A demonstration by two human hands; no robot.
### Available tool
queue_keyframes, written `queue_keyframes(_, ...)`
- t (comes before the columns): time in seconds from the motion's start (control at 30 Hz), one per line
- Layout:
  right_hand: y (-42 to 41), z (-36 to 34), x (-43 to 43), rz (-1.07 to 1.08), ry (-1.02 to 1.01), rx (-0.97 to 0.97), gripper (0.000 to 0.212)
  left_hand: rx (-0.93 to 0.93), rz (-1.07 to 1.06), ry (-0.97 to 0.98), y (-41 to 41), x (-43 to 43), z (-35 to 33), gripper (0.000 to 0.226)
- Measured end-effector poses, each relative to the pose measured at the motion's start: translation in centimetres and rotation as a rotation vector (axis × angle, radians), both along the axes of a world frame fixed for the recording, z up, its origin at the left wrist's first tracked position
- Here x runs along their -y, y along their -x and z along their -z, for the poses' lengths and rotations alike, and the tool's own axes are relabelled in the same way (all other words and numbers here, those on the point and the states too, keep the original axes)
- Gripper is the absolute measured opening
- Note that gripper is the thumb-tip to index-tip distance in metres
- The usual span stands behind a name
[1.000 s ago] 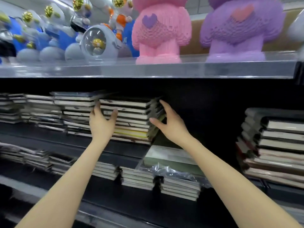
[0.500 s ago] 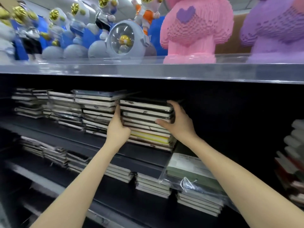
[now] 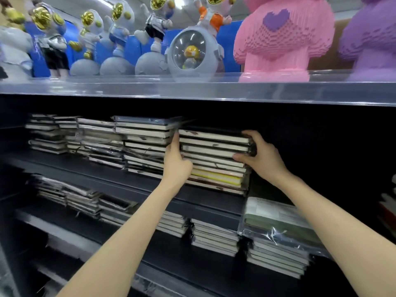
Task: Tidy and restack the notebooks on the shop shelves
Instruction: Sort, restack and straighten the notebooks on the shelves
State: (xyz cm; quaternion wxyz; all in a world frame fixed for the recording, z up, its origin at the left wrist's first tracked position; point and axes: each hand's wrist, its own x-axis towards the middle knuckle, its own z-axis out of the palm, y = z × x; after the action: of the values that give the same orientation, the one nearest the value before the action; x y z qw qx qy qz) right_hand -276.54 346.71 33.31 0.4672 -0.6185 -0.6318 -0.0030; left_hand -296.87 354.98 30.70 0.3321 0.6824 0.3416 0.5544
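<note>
A stack of notebooks (image 3: 214, 159) with dark covers and pale page edges, one yellow near the bottom, stands on the dark middle shelf (image 3: 137, 185). My left hand (image 3: 176, 162) grips the stack's left side, fingers reaching up between it and the neighbouring stack (image 3: 145, 144). My right hand (image 3: 260, 156) grips the upper right corner of the stack, thumb on the front page edges and fingers curled over the top books. More notebook stacks (image 3: 68, 133) run off to the left on the same shelf.
Astronaut figurines (image 3: 120, 37), a pink block figure (image 3: 278, 37) and a purple one (image 3: 372, 39) stand on the clear top shelf (image 3: 192, 91). Lower shelf holds notebook stacks (image 3: 214, 236) and a plastic-wrapped green pack (image 3: 278, 221). Dark gap right of the held stack.
Both hands closed in from flat against the front of the stack to gripping its two sides. The view swung left, so the right-hand stacks left the frame.
</note>
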Motion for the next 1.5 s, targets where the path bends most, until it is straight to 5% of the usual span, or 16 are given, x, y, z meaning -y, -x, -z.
queue_keyframes(0.23,-0.1,-0.4,1.4,-0.030,0.045,-0.201,0.062,-0.025,0.160,0.048,0.0,-0.4,-0.8,0.091)
queue_keyframes(0.33,1.0,-1.1,2.2,-0.201,0.096,-0.516,0.058,0.038,0.218,0.092,0.3,-1.0,-1.0,0.089)
queue_keyframes(0.4,2.3,-1.6,1.7,-0.127,0.066,-0.685,0.054,0.067,0.232,0.104,0.5,-1.2,-0.9,0.088)
queue_keyframes(0.53,4.4,-1.4,0.1,0.269,-0.126,-0.674,0.029,0.122,0.242,0.126,0.6,-0.3,-1.2,0.079)
queue_keyframes(0.77,6.9,-1.5,6.7,0.221,-0.200,-0.748,0.013,0.246,0.414,0.170,4.8,4.0,-1.1,0.067)
queue_keyframes(0.87,6.6,-1.9,9.6,0.173,-0.139,-0.839,0.027,0.378,0.476,0.396,6.4,4.4,-2.3,0.032)
queue_keyframes(1.03,5.3,-4.4,9.9,0.112,0.234,-1.155,0.026,0.245,0.672,0.860,4.2,3.5,-5.3,0.061)
queue_keyframes(1.2,5.8,-3.5,10.8,0.073,0.285,-1.111,0.017,0.144,0.644,0.806,3.4,3.8,-5.5,0.029)
queue_keyframes(1.4,7.9,-1.0,16.6,0.050,0.225,-0.970,0.013,0.069,0.693,0.791,3.8,6.5,-4.2,0.050)
queue_keyframes(1.5,8.8,0.4,19.3,0.027,0.224,-0.945,0.015,0.104,0.699,0.795,4.5,9.8,-2.7,0.034)
